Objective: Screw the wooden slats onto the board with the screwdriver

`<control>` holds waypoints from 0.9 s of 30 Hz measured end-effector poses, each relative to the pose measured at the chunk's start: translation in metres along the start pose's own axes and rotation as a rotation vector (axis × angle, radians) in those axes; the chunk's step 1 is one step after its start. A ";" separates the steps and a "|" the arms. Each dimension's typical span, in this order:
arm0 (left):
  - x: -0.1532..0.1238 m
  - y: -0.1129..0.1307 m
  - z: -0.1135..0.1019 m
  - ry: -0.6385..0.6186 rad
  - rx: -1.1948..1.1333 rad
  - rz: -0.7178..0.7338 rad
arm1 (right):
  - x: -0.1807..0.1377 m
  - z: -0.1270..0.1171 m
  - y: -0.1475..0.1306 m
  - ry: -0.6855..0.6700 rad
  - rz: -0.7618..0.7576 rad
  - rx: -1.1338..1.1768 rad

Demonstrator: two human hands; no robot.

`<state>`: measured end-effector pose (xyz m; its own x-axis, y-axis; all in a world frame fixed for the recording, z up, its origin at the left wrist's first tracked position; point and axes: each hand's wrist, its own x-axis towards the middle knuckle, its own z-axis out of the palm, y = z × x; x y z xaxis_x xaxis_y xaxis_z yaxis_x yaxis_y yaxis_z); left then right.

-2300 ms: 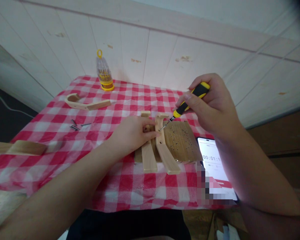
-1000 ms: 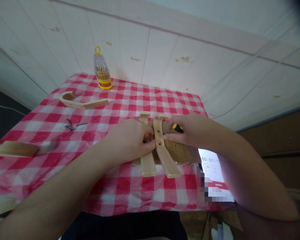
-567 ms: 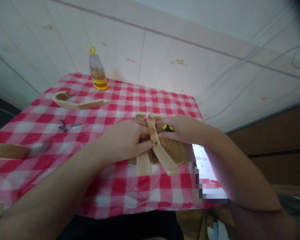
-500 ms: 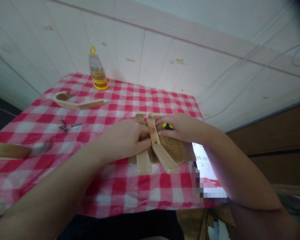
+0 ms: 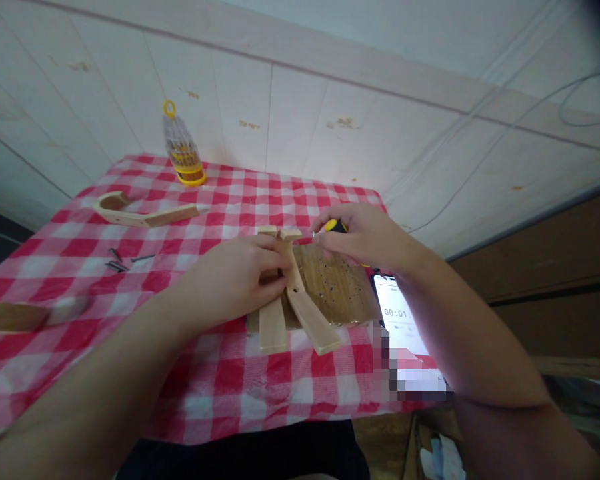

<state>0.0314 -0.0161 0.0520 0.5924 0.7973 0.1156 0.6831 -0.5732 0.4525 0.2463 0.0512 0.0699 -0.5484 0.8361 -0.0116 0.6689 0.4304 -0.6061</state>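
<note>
My left hand [image 5: 230,280] is closed on two upright pale wooden pieces [image 5: 305,310] that stand against a darker perforated wooden board [image 5: 335,293] on the red-and-white checked cloth. My right hand [image 5: 365,237] hovers just right of the pieces' tops, above the board. It is closed round a yellow-and-black screwdriver [image 5: 334,226], of which only the handle end shows.
Far left lie a curved wooden piece [image 5: 140,212], several dark screws [image 5: 123,260] and a wooden block [image 5: 10,315]. A clear and yellow bit holder [image 5: 183,150] stands at the back by the wall. A lit phone [image 5: 405,327] showing a timer lies right of the board.
My right hand lowered the screwdriver from the raised position to the wooden pieces, then drew slightly up and away to the right. The left hand kept hold of the pieces. The camera shifted right.
</note>
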 end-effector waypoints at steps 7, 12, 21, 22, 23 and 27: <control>0.003 -0.011 0.009 0.052 -0.040 -0.012 | 0.004 0.003 0.002 0.144 0.036 0.082; 0.007 -0.014 0.013 0.068 0.011 0.029 | 0.002 0.005 -0.002 0.077 0.055 0.200; -0.002 -0.010 0.016 0.097 0.114 0.059 | -0.011 -0.010 -0.007 0.097 0.091 0.309; -0.003 -0.011 0.017 0.117 0.114 0.073 | -0.014 -0.012 -0.009 0.047 0.107 0.364; -0.004 -0.012 0.018 0.141 0.112 0.088 | -0.016 -0.013 -0.011 -0.007 0.119 0.406; -0.007 -0.014 0.020 0.212 0.087 0.119 | -0.017 -0.012 -0.017 -0.272 0.124 0.495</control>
<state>0.0262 -0.0178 0.0268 0.5741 0.7399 0.3507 0.6536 -0.6721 0.3480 0.2503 0.0332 0.0898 -0.6338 0.7245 -0.2708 0.4580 0.0694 -0.8863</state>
